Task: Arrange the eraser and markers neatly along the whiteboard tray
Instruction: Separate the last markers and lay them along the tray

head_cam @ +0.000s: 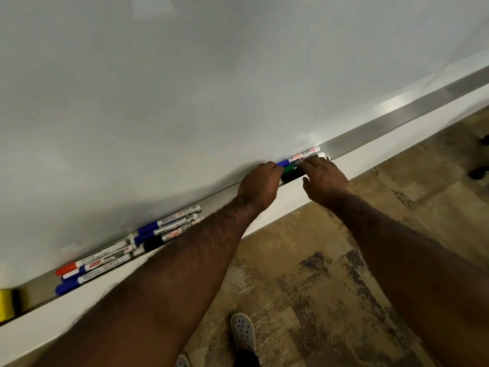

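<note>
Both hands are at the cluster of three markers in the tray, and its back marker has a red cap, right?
Not quite. In the head view the back marker has a blue cap, not red. Both the left hand and the right hand are at that cluster in the tray.

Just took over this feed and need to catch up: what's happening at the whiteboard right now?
A person is tidying markers in the whiteboard tray. The left hand and right hand are both on a small bundle of markers, with blue, green and black caps, squaring it against the board. Two more groups of markers lie in rough rows further left in the tray. A yellow and black object, probably the eraser, sits at the far left end, untouched.
</note>
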